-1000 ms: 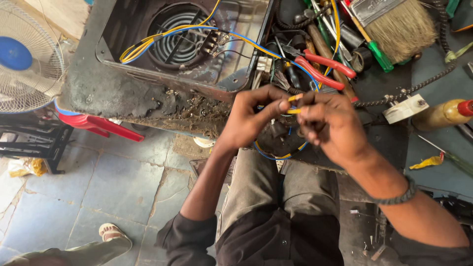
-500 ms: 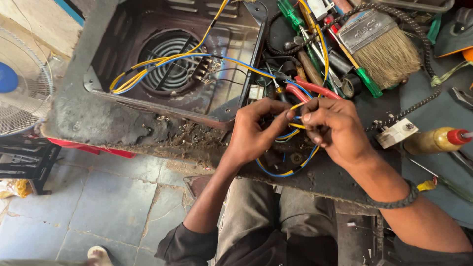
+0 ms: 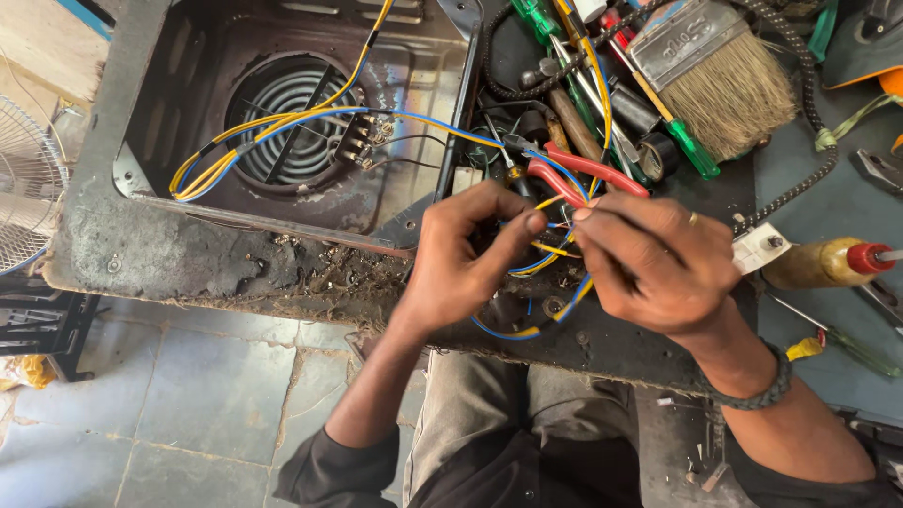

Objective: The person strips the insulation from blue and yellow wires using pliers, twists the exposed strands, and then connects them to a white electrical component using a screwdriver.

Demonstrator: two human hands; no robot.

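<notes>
The head view looks straight down on a dark, dirty bench (image 3: 621,353) with both hands of the person in the middle. The left hand (image 3: 461,263) and the right hand (image 3: 658,259) meet over a small bundle of yellow and blue wires (image 3: 544,259). The fingers of the left hand are narrow, with thumb and forefinger pinched on the wires. The fingers of the right hand are also curled close, and their tips touch the same wires from the other side. A loop of the blue and yellow wires hangs below the hands, just above the bench edge. The right wrist carries a dark braided bracelet (image 3: 752,390).

The wires run up and to the left into an open metal box (image 3: 132,235), grey and sooty, which lies on the left part of the bench. Inside it there is a round coil (image 3: 292,118) and a small connector block (image 3: 357,139) where the wires join.

Just above the hands lie red-handled pliers (image 3: 588,169), touching a heap of other tools. Behind them is a wide paint brush (image 3: 724,75) with pale bristles, and a green-handled screwdriver (image 3: 691,146) beside it. A black chain (image 3: 809,160) curves around the brush. To the right stands apart a yellowish bottle with a red cap (image 3: 828,263). At the far left edge a white fan (image 3: 28,193) shows partly, over the tiled floor (image 3: 188,395).
</notes>
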